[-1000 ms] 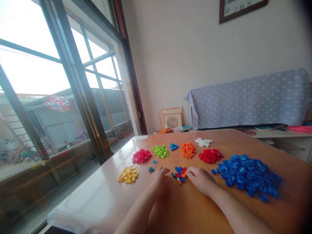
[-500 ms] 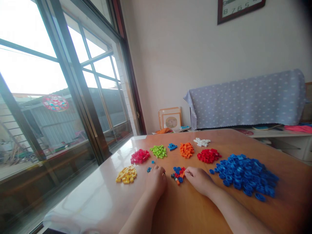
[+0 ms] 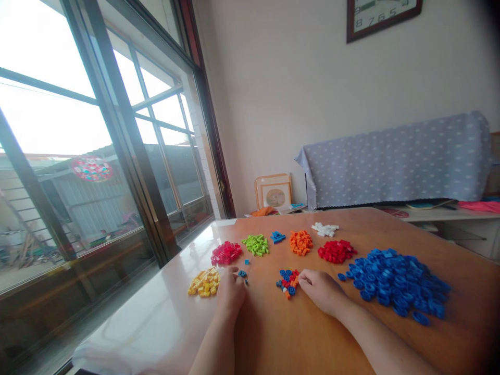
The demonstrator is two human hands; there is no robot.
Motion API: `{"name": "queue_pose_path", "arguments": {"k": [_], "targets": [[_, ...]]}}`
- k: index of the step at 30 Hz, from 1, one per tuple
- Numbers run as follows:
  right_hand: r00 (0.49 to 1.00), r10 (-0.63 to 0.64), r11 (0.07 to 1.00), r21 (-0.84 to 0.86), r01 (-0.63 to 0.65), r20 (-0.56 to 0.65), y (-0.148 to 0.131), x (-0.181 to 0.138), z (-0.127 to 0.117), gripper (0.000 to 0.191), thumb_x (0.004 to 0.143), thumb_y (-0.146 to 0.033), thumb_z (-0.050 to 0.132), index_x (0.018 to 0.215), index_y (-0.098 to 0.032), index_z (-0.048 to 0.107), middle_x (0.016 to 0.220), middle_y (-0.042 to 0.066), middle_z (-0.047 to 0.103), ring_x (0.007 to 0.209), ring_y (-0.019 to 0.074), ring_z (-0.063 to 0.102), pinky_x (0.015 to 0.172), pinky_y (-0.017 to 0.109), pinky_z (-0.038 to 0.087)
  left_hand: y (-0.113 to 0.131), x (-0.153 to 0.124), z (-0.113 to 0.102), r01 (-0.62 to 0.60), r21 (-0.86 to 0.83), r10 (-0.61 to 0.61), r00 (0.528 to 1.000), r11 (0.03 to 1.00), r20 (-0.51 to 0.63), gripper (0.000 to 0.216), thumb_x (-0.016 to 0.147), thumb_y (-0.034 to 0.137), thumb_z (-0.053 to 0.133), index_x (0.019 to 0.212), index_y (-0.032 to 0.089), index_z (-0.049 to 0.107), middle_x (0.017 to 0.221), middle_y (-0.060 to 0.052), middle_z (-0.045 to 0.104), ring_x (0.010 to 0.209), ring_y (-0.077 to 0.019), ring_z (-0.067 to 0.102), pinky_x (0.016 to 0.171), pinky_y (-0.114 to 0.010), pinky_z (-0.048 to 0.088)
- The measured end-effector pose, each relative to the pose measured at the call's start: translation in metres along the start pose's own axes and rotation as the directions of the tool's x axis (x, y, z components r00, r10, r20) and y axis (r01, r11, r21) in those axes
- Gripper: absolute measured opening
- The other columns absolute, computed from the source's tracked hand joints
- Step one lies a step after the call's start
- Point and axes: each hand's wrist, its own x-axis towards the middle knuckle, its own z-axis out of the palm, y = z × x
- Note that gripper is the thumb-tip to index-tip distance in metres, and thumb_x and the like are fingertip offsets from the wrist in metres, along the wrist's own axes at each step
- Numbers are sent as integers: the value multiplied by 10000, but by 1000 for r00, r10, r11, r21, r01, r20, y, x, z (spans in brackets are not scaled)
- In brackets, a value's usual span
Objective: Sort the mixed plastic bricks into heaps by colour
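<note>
My left hand (image 3: 231,289) rests just right of a pile of yellow bricks (image 3: 204,282), fingers loosely bent and a little apart, with nothing visible in them. Beside its fingertips lie a few small dark teal pieces (image 3: 242,273), and a blue piece (image 3: 247,262) sits a little farther off. My right hand (image 3: 320,290) is closed, thumb against curled fingers, at the right edge of a small mixed pile (image 3: 288,281) of blue, red, orange and dark pieces. Whatever those fingers might hold is hidden.
Sorted piles stand across the wooden table (image 3: 269,333): pink (image 3: 226,252), lime green (image 3: 255,245), small blue (image 3: 278,237), orange (image 3: 300,242), white (image 3: 325,229) and red (image 3: 337,251). A large blue heap (image 3: 396,284) spreads at right. A window (image 3: 156,156) borders the left.
My left hand has shifted left, away from the mixed pile. A small dark piece now shows on the table by its fingers. My right hand stays almost still; the view has tilted slightly.
</note>
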Motion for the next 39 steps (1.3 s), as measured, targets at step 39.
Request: {"name": "queue_pose_path", "arguments": {"k": [39], "targets": [[1000, -10, 1000, -20, 10, 0, -6, -3, -5, 220, 884, -321, 497, 797, -230, 678, 776, 13, 725, 728, 157, 614, 629, 240, 322, 60, -41, 20, -502, 181, 440, 848, 846, 295, 179, 867, 254, 531, 937, 235, 695, 1013, -78, 657, 1018, -240, 545, 845, -328, 383]]}}
